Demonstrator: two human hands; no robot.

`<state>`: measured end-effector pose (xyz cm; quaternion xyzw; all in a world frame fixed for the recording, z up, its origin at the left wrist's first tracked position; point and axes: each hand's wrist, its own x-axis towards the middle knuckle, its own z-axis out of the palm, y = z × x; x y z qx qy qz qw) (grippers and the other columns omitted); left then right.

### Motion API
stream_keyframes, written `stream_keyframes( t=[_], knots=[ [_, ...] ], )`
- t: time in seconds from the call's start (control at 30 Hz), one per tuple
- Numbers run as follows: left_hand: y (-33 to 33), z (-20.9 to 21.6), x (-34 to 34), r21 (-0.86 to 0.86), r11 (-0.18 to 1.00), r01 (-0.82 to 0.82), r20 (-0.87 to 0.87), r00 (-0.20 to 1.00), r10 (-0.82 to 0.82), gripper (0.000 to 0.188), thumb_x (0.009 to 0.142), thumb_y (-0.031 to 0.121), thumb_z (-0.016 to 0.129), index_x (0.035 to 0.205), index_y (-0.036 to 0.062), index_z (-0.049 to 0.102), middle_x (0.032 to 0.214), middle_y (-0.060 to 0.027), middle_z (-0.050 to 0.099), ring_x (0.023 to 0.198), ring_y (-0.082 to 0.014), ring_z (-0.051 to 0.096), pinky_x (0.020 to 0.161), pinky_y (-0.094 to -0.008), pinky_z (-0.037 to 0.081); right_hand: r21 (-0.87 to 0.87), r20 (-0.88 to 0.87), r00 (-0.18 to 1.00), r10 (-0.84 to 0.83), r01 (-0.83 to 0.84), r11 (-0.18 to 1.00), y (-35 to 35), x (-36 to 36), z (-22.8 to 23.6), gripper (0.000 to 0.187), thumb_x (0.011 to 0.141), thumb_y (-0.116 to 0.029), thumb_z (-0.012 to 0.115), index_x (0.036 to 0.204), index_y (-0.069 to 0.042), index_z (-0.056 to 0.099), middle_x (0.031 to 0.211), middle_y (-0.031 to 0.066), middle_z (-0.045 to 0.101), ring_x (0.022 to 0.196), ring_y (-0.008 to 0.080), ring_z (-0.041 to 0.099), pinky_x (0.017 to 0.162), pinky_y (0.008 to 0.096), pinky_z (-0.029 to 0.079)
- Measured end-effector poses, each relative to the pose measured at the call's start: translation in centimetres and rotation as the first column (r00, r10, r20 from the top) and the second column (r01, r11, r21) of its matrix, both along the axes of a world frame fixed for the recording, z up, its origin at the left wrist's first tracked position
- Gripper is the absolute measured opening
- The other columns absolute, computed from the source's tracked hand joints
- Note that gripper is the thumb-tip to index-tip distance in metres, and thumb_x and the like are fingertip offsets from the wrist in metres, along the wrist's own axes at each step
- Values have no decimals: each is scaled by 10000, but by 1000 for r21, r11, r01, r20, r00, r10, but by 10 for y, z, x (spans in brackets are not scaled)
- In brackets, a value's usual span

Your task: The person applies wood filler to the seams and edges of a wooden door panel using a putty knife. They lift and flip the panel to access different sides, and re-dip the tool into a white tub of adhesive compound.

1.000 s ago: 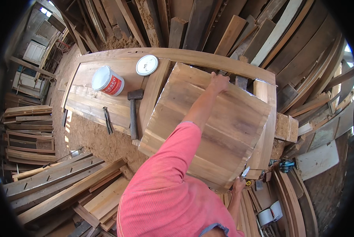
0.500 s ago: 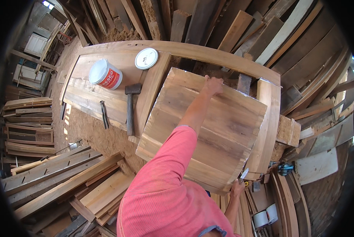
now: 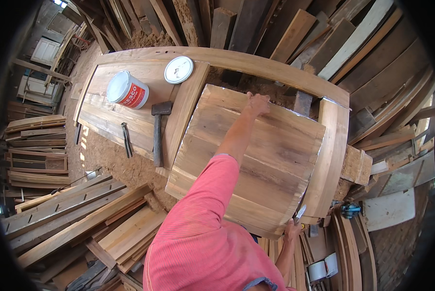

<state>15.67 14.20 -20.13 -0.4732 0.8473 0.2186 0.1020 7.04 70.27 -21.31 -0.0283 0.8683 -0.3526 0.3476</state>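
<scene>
A square wooden panel (image 3: 256, 155) of joined boards lies over the opening of a larger wooden door frame (image 3: 335, 145), with white paste along its edges. My left hand (image 3: 259, 104) reaches across it, fingers hooked over its far edge and closed on it. At the near right corner, my right hand (image 3: 291, 231) is closed round a putty knife (image 3: 301, 212), its blade pointing up beside the panel's edge. The knife's handle is mostly hidden in my fingers. To the left, on the door, stand a white bucket with a red label (image 3: 127, 90) and its round lid (image 3: 178, 70).
A dark mallet (image 3: 159, 131) and pliers (image 3: 126, 140) lie left of the panel. Stacked boards (image 3: 86, 213) fill the lower left, and planks (image 3: 295, 36) lean along the far side. A blue power tool (image 3: 350, 209) sits at the right, above white containers (image 3: 322, 267).
The panel has shifted slightly toward me and left relative to the frame, with my left hand still on its far edge. My right hand keeps the putty knife at the near corner.
</scene>
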Motion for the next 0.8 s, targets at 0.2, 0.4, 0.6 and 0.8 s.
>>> stream_keyframes(
  t=[0.2, 0.4, 0.6, 0.8],
  knots=[
    [-13, -16, 4, -12, 999, -39, 22, 999, 39, 365, 769, 216, 606, 1123, 158, 677, 1058, -127, 725, 1081, -293, 660, 984, -513, 338, 66, -103, 984, 147, -141, 988, 0, -14, -15, 271, 890, -164, 628, 1040, 61, 637, 911, 133, 663, 805, 246, 602, 765, 406, 484],
    [-21, -29, 9, -59, 997, -43, 4, 999, 43, 316, 794, 238, 587, 1088, 168, 678, 1031, -130, 725, 1020, -312, 678, 957, -547, 323, 14, -84, 993, 78, -77, 997, -23, -15, 2, 129, 898, -78, 589, 931, 46, 574, 823, 109, 584, 764, 211, 542, 709, 390, 453],
    [-26, -34, 10, -77, 997, -28, 9, 1000, 29, 315, 773, 243, 601, 1067, 172, 688, 1003, -119, 733, 1013, -313, 681, 942, -561, 332, 38, -57, 993, 106, -104, 994, -27, -21, -2, 113, 896, -78, 585, 918, 31, 560, 814, 89, 566, 747, 197, 524, 693, 379, 448],
    [-28, -22, 7, -67, 996, -56, -31, 998, 54, 347, 757, 230, 610, 1091, 180, 688, 1054, -109, 731, 1061, -273, 673, 985, -534, 325, -22, -92, 995, 49, -51, 998, -29, -23, -10, 93, 885, -71, 572, 899, 19, 552, 786, 73, 559, 717, 191, 519, 666, 366, 445]
  ],
)
